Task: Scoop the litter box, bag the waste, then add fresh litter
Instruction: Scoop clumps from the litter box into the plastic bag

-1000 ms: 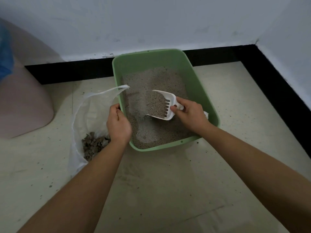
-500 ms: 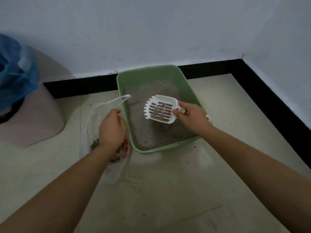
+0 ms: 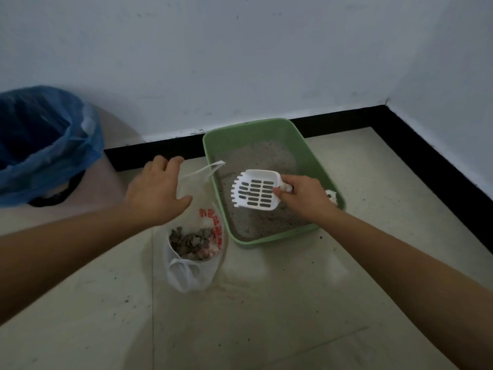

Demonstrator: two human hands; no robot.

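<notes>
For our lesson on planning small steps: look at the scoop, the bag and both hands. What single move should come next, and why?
Probably dip the scoop into the litter: it hangs empty over the green box in the right hand, while the open left hand holds nothing by the waste bag.

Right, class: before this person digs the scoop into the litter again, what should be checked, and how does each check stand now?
1. The scoop is empty: ok, slots clear.
2. The right hand grips its handle: ok.
3. The bag is held open: not ok; the left hand is open, gripping neither bag handle.
4. The bag stands beside the litter box: ok.
5. The waste clumps lie inside the bag: ok.
6. More clumps remain in the litter: cannot tell.
</notes>
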